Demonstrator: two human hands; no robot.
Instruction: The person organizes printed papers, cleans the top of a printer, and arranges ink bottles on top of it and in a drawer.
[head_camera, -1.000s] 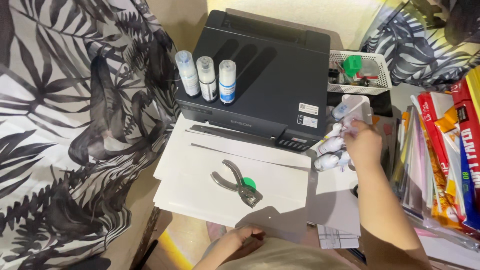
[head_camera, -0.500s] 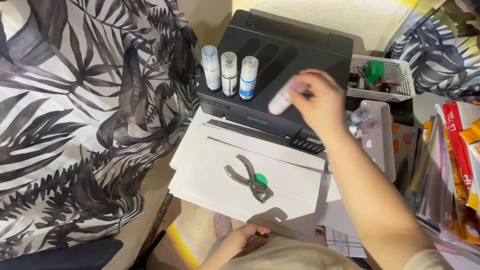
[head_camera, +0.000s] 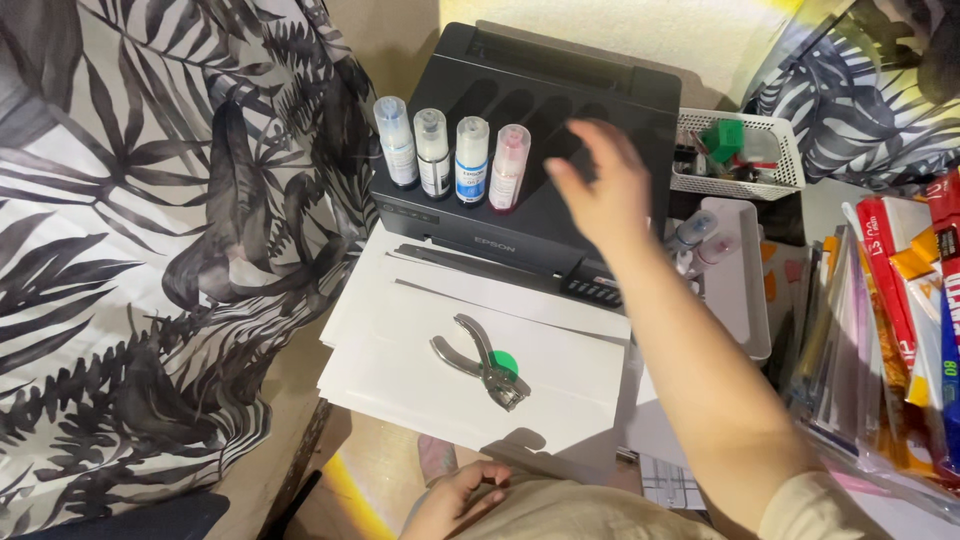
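Nearest the camera, the left hand (head_camera: 462, 492) rests low against the beige clothing with its fingers loosely curled, holding nothing. Just beyond it lies a stack of white paper sheets (head_camera: 560, 385), and on top of that stack a metal hole punch (head_camera: 480, 360) lies flat, with a small green disc (head_camera: 505, 362) touching its head. Past the paper sits a black printer (head_camera: 600, 90), its front edge meeting the sheets. Four small ink bottles (head_camera: 452, 155) stand upright in a row on the printer's top at its left side — the rightmost one (head_camera: 510, 167) pinkish red, its neighbour bearing a blue label. The right hand (head_camera: 598, 190) hovers over the printer just right of that red bottle, fingers spread and relaxed, gripping nothing and not touching it. To the right of the printer — a white mesh basket (head_camera: 785, 150) with a green item inside, and nearer, a white tray (head_camera: 745, 290) with more bottles lying in it.
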